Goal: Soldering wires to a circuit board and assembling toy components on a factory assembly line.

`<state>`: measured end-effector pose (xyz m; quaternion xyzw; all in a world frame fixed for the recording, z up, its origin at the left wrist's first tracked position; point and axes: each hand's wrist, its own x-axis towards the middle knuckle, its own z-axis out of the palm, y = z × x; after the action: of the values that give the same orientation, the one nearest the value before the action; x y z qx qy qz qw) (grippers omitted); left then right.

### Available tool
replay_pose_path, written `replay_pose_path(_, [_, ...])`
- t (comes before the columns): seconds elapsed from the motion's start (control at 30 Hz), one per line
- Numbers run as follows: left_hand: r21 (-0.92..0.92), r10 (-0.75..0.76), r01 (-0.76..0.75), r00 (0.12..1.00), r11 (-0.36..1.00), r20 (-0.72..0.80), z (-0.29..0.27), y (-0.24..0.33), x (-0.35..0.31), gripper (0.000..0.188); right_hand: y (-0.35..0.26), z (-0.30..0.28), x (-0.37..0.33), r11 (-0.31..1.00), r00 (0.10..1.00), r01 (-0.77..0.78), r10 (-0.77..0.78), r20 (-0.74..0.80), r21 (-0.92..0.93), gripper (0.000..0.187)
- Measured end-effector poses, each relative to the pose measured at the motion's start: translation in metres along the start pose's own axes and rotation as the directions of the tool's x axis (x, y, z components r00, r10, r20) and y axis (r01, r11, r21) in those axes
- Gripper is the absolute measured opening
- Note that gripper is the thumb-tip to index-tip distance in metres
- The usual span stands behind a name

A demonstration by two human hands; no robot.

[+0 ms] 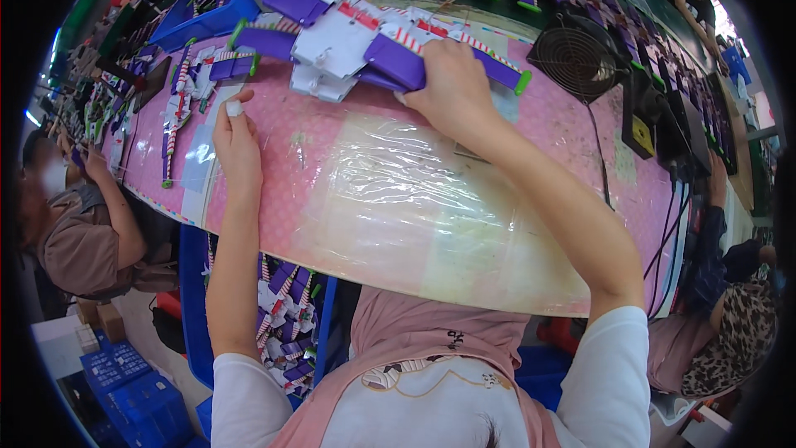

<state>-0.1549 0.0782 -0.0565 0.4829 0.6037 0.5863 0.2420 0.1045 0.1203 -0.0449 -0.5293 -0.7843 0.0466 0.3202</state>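
My right hand [454, 87] is closed on a purple-and-white toy wing assembly [332, 46], with its fingers on a purple panel near the right side. The piece has red-and-white striped edges and green tips. Another similar winged piece lies against or under it; the overlap hides how they meet. To the left, my left hand [239, 137] is raised over the table edge, loosely curled and apart from the assembly. A white covering sits on one of its fingertips, and I see nothing held in it.
More wing pieces [176, 112] lie at the table's left. A black fan [580, 54] and a dark box with cables stand at the right. A blue bin [199, 315] of similar parts is below the table. Racked wings line the back; other people sit on both sides.
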Motion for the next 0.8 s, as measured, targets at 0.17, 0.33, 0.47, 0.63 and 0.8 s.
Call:
replay_pose_path(0.17, [0.02,0.022,-0.022,1.0,1.0,0.003,0.003,0.003,0.0,0.035,-0.002,-0.007,0.002,0.992,0.97,-0.123,0.119,0.212,0.002,0.035])
replay_pose_path(0.33, [-0.022,0.043,-0.043,0.999,0.999,0.02,-0.001,-0.001,-0.001,0.033,-0.009,-0.035,-0.001,0.98,0.948,-0.187,0.16,0.275,0.074,0.039])
replay_pose_path(0.47, [0.002,0.002,-0.002,1.0,1.0,0.023,0.001,0.002,-0.004,0.035,0.011,-0.054,-0.012,0.955,0.986,-0.166,0.159,0.049,0.244,0.044])
replay_pose_path(0.63, [0.01,0.0,0.0,1.0,1.0,0.018,-0.003,0.004,-0.003,0.034,0.043,-0.08,-0.003,0.891,0.942,-0.325,0.333,0.029,0.317,0.043])
replay_pose_path(0.8, [0.069,0.042,-0.042,0.999,0.997,0.008,-0.002,-0.004,0.002,0.034,0.076,-0.047,-0.015,0.95,0.948,-0.277,0.294,-0.118,0.147,0.044])
